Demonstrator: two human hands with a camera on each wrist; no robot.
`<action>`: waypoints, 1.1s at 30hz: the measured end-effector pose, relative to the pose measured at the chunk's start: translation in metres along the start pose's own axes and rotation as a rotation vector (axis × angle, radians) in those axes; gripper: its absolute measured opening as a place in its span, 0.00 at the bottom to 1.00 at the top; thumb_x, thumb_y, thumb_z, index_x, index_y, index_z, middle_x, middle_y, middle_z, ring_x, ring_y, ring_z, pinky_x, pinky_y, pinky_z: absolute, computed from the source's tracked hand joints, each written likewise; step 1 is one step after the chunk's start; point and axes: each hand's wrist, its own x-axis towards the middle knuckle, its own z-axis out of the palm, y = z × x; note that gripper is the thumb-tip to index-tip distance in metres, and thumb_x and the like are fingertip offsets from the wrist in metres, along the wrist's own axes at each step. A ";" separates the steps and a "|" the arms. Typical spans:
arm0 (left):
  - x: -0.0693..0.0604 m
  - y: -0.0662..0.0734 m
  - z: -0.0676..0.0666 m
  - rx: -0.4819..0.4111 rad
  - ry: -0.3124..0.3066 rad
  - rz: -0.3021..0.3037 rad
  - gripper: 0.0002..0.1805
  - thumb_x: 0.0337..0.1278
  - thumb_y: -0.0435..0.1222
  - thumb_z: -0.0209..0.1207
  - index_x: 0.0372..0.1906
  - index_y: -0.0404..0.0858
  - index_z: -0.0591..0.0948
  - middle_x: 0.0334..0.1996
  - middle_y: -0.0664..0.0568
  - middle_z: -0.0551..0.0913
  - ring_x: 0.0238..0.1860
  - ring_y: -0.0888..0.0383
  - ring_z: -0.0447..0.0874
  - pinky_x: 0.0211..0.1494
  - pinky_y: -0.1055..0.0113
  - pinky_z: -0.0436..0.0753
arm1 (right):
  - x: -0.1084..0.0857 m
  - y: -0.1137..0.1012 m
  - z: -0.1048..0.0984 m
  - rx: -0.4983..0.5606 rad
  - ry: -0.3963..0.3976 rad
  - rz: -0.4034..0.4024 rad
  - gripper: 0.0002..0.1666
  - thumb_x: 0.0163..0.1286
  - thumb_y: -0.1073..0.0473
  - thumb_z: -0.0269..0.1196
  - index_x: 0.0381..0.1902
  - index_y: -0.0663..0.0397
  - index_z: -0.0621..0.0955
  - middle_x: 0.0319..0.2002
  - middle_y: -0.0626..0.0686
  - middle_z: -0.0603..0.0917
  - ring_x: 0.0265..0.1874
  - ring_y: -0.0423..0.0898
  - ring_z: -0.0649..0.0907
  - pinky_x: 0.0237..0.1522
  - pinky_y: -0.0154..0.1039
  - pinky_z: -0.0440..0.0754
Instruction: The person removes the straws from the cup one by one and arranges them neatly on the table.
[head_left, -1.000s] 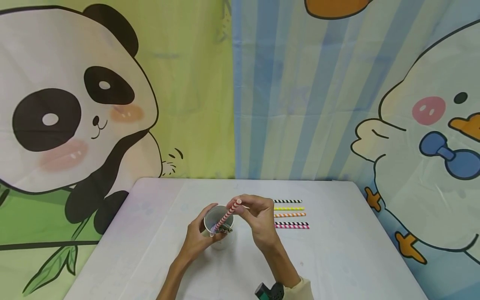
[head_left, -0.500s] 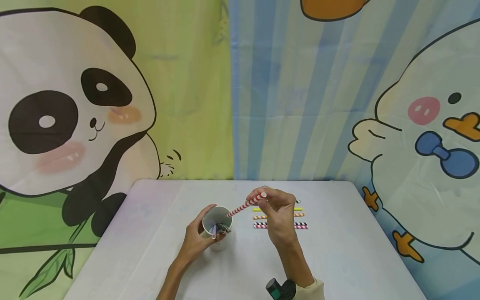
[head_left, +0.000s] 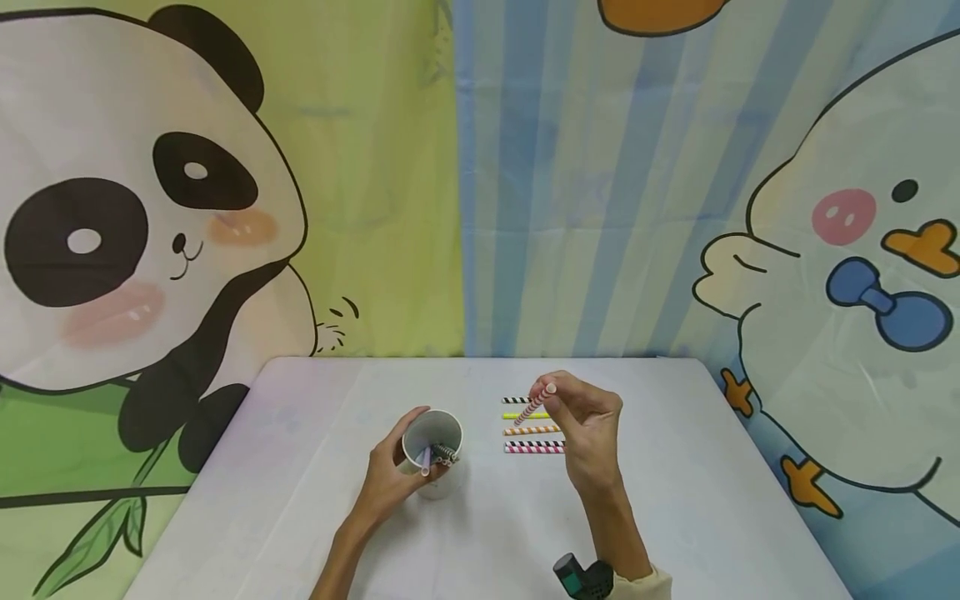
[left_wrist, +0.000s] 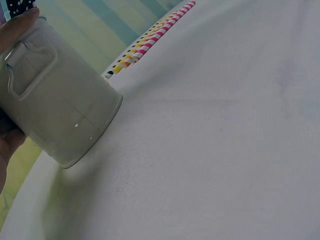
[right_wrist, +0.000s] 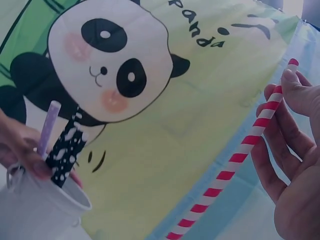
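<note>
My left hand [head_left: 390, 473] grips a white cup [left_wrist: 70, 110] with a small wire-like handle on its side. Inside the cup are a pale purple straw [right_wrist: 49, 125] and black-and-white patterned straws [right_wrist: 65, 155]; how many is unclear. Between thumb and fingers, my right hand [head_left: 594, 433] pinches one end of a red-and-white striped straw [right_wrist: 232, 165]. That straw slants down to the left, above the straws on the table and apart from the cup. Whether the cup's base touches the table is hard to tell.
On the white table [head_left: 720, 500], several striped straws lie side by side: black [head_left: 514, 401], yellow [head_left: 525, 416], orange [head_left: 532, 431] and pink [head_left: 534, 448] ones, partly behind my right hand. A panda-printed cloth [head_left: 375, 167] and a blue striped cloth [head_left: 562, 208] hang behind.
The red-and-white straw has come out of the cup's mouth and moved right in my right hand, over the row of straws. My left hand keeps hold of the cup, nearly still.
</note>
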 end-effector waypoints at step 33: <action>-0.001 -0.002 -0.001 -0.002 -0.005 0.022 0.50 0.54 0.37 0.82 0.82 0.52 0.71 0.70 0.40 0.83 0.65 0.36 0.85 0.68 0.55 0.86 | -0.049 0.035 -0.048 -0.755 -0.151 0.167 0.15 0.64 0.70 0.79 0.46 0.48 0.96 0.41 0.46 0.94 0.46 0.40 0.88 0.52 0.28 0.82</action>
